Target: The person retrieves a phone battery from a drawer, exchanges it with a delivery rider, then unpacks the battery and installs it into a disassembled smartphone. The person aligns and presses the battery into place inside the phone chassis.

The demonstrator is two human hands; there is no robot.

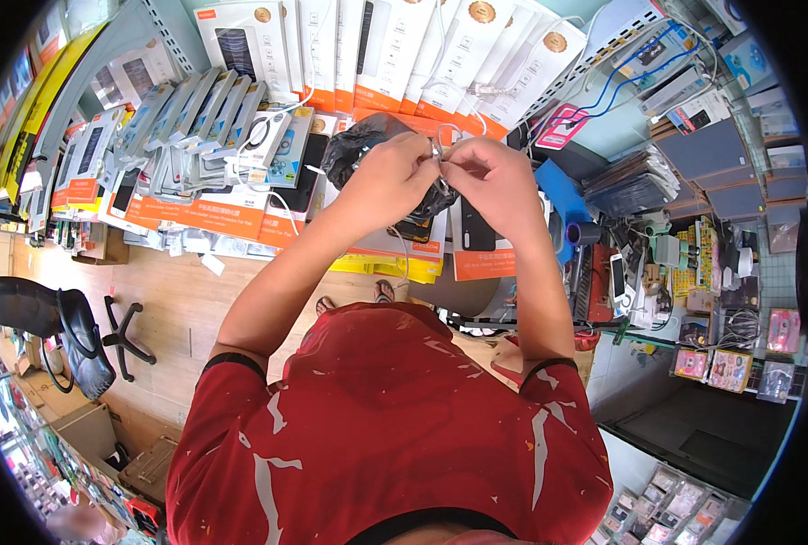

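Note:
My left hand [393,179] is closed at the far middle, its fingers pinched together over a crumpled black plastic bag [342,150]. The bag shows on both sides of that hand. Facing it, my right hand [499,177] is closed too, thumb and fingertips pressed together beside the left fingertips. Something small and whitish glints between the two hands, too small to name. Under my right wrist lies a black phone-shaped panel [478,232] on an orange and white package. A thin white cable [406,259] hangs below the bag.
White and orange flat boxes [395,54] stand upright behind the hands. Stacked small packages [195,118] fill the shelf at left. Blue cables [645,68], dark boxes [704,150] and a white phone [617,275] are at right. A black office chair [54,318] stands on the wooden floor.

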